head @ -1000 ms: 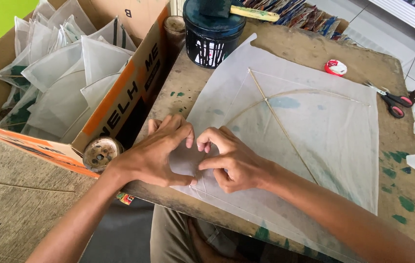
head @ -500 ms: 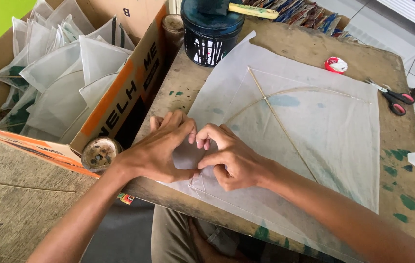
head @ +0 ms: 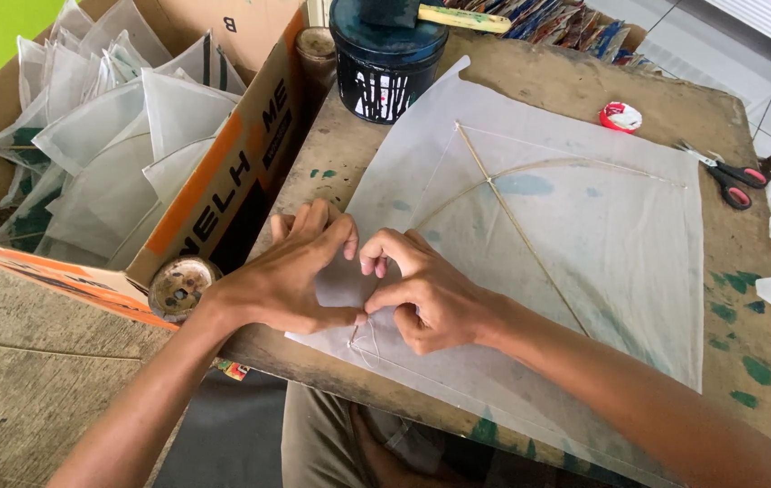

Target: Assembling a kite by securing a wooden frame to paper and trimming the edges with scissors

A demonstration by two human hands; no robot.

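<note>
both hands, left hand [head: 291,280] and right hand [head: 426,294], press curled fingers on the thin translucent white paper kite [head: 575,262] with crossed bamboo sticks.

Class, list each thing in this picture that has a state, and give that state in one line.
Kite: flat on table, sticks attached.
Left hand: pressing the kite's corner.
Right hand: pressing the same corner.
Scissors: closed, lying flat.
Paint pot: upright, brush across top.
Cardboard box: open, holding kites.

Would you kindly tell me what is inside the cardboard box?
The cardboard box holds stacked translucent white kites, some with dark green corners. The layers beneath and the box bottom are covered.
</note>
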